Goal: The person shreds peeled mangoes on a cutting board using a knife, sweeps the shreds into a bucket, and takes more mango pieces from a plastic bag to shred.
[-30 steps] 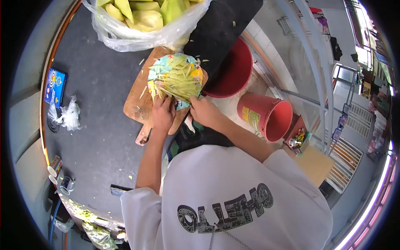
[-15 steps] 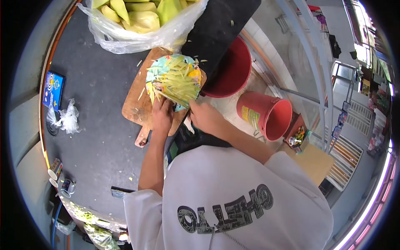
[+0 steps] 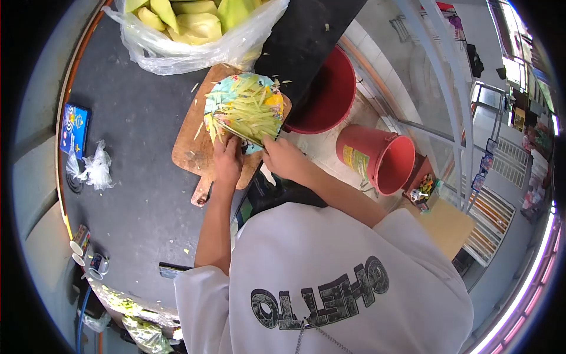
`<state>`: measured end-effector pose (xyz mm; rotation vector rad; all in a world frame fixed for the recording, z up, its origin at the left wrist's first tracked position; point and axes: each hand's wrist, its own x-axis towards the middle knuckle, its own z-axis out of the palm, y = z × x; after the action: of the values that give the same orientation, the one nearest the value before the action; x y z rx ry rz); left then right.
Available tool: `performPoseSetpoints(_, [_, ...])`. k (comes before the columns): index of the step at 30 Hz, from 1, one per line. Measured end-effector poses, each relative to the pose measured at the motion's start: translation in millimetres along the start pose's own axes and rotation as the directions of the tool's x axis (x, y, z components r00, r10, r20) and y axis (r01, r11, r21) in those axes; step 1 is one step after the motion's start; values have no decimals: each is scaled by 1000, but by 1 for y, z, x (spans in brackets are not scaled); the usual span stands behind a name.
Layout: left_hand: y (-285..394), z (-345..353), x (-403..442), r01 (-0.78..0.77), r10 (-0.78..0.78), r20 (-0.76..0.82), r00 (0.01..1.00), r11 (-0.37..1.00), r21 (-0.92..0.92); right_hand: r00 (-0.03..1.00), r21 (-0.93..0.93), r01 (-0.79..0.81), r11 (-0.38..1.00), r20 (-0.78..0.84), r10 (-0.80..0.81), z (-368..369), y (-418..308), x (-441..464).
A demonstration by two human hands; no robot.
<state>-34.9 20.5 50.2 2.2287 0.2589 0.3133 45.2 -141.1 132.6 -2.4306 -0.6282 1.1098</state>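
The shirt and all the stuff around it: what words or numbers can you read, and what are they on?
"GHETTO": upside down on the white shirt.
Too small or blurred to read: the print on the blue box, the yellow label on the red bucket, and the mug.
I can't read any numbers.

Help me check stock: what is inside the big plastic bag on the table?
The plastic bag holds chunky yellow-green pieces, heaped in its open top. Any lying deeper are covered by these, and the picture's edge cuts off the far side.
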Motion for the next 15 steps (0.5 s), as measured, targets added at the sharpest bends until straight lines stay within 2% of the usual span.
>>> performPoseSetpoints(2, [-5, 5, 5, 15, -15, -2, 1000, 1000, 8, 999, -40, 26, 999, -27, -27, -4, 1, 7])
performPoseSetpoints(4, [-3, 1, 0, 18, -18, -4, 1000, 1000, -17, 1000, -5, -9, 1000, -16, 8, -7, -9, -5])
performPoseSetpoints(6, [-3, 0, 3, 5, -5, -11, 1000, 1000, -19, 1000, 2, 23, 1000, -18, -23, -11, -4, 1])
performPoseSetpoints(8, [-2, -2, -3, 6, -6, 5, 1000, 1000, -25, 999, 39, -37, 999, -12, 38, -2, -1, -5])
performPoseSetpoints(11, [-4, 2, 7, 4, -4, -48, 999, 1000, 8, 999, 94, -33, 995, 20, 32, -5, 0, 1])
performPoseSetpoints(14, [1, -6, 6, 37, -37, 8, 999, 999, -30, 999, 136, 25, 990, -34, -20, -3, 14, 2])
performPoseSetpoints(15, [4, -11, 14, 76, -70, 72, 995, 993, -89, 999, 134, 31, 991, -38, -26, -11, 15, 1])
